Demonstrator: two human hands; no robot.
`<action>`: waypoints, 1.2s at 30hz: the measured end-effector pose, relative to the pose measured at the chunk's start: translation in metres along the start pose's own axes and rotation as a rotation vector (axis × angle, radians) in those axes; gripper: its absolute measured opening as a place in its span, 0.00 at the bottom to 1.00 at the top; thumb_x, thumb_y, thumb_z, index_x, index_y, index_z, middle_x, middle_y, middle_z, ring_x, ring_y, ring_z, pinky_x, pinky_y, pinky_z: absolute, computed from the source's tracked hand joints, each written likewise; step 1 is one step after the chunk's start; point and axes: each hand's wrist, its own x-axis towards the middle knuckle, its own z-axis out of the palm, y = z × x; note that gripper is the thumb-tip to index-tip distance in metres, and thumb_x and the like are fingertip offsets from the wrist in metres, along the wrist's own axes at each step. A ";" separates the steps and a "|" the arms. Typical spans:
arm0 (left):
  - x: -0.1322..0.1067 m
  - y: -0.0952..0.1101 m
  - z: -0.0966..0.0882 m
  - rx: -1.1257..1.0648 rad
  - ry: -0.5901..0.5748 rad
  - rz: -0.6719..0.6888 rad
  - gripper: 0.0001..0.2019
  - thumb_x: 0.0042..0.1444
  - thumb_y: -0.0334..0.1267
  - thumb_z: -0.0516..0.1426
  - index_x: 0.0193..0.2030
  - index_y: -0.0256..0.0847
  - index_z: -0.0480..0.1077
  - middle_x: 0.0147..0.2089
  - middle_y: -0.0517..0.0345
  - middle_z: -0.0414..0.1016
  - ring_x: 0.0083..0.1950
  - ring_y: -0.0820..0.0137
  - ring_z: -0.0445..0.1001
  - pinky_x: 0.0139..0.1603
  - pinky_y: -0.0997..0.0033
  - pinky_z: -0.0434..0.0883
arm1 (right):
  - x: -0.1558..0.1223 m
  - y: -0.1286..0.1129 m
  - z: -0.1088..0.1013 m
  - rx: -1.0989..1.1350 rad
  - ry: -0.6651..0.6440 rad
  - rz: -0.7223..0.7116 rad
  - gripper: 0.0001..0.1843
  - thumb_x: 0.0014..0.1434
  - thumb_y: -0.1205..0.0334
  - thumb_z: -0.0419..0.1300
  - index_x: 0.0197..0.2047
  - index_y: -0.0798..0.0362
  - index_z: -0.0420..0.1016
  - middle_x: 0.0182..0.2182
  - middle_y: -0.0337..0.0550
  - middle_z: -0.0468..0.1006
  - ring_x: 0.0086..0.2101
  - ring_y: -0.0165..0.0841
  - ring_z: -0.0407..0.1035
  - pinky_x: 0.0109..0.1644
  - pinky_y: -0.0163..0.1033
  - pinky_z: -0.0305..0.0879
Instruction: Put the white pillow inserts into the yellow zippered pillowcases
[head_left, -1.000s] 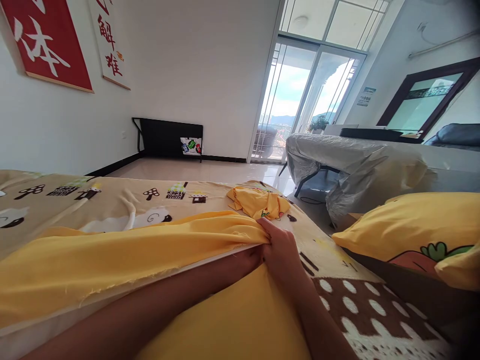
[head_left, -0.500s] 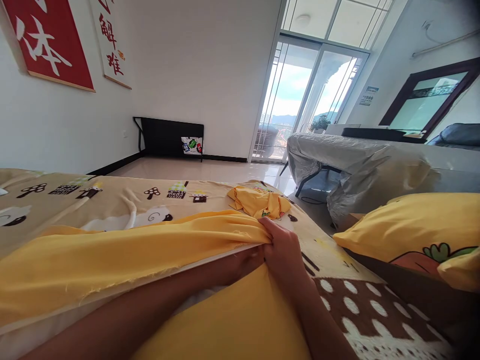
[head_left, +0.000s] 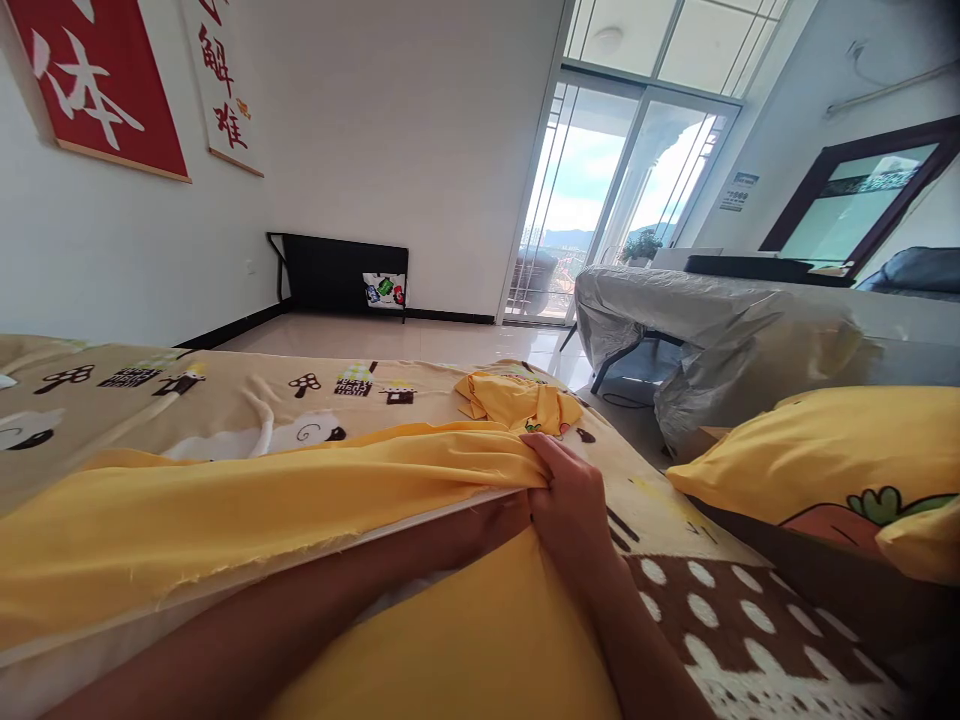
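A yellow fabric cover (head_left: 285, 505) with a frayed seam edge and white lining stretches across the foreground. My right hand (head_left: 574, 505) is closed around its gathered right end, thumb on top. Beneath the upper layer my left arm reaches to the same end, and my left hand (head_left: 504, 520) lies in shadow right beside the right one, its fingers hidden by cloth and the right hand. More smooth yellow fabric (head_left: 465, 640) spreads below, between my forearms. Just beyond the right hand, a crumpled yellow cloth (head_left: 517, 402) with a small carrot print rests on the patterned blanket (head_left: 420, 400).
At right lies a plump yellow pillow (head_left: 840, 450) with a carrot print. Behind it stands a table (head_left: 675, 300) draped in clear plastic. A black folded panel (head_left: 330, 275) leans against the far wall, near sliding glass doors (head_left: 585, 200). Brown dotted fabric (head_left: 720, 610) shows at lower right.
My right hand and the gathered end of the yellow cover have shifted very slightly to the right. Everything else looks the same.
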 end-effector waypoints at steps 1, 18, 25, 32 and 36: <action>0.001 0.001 -0.003 -0.025 -0.007 -0.018 0.23 0.65 0.40 0.43 0.66 0.41 0.52 0.67 0.54 0.58 0.67 0.64 0.57 0.69 0.61 0.57 | 0.000 0.000 0.000 0.010 -0.003 -0.001 0.21 0.40 0.72 0.48 0.37 0.49 0.73 0.35 0.41 0.78 0.34 0.35 0.70 0.38 0.35 0.61; 0.007 0.006 -0.011 -0.121 -0.040 -0.031 0.24 0.65 0.42 0.42 0.65 0.35 0.56 0.63 0.49 0.64 0.63 0.62 0.62 0.66 0.58 0.61 | 0.001 -0.002 -0.002 0.050 -0.036 -0.008 0.20 0.40 0.72 0.48 0.35 0.49 0.72 0.31 0.39 0.77 0.34 0.34 0.69 0.38 0.34 0.60; 0.003 0.000 -0.004 -0.052 0.002 -0.009 0.25 0.64 0.42 0.46 0.66 0.38 0.53 0.64 0.49 0.62 0.65 0.62 0.60 0.67 0.58 0.61 | 0.000 0.001 -0.001 0.008 -0.039 -0.010 0.18 0.41 0.72 0.49 0.34 0.48 0.72 0.31 0.39 0.77 0.33 0.34 0.70 0.37 0.34 0.60; 0.000 -0.005 0.005 -0.090 -0.066 -0.066 0.23 0.65 0.34 0.42 0.67 0.42 0.53 0.66 0.56 0.59 0.68 0.64 0.56 0.68 0.60 0.60 | 0.001 0.005 -0.001 -0.074 -0.016 -0.045 0.20 0.39 0.72 0.48 0.36 0.48 0.71 0.35 0.40 0.78 0.34 0.35 0.71 0.36 0.34 0.60; 0.003 -0.002 0.014 -0.289 -0.175 -0.182 0.27 0.64 0.23 0.34 0.69 0.38 0.47 0.66 0.54 0.59 0.67 0.71 0.57 0.66 0.65 0.64 | 0.001 -0.001 -0.003 -0.058 -0.014 -0.025 0.20 0.39 0.72 0.48 0.35 0.49 0.71 0.35 0.40 0.78 0.35 0.35 0.71 0.37 0.35 0.60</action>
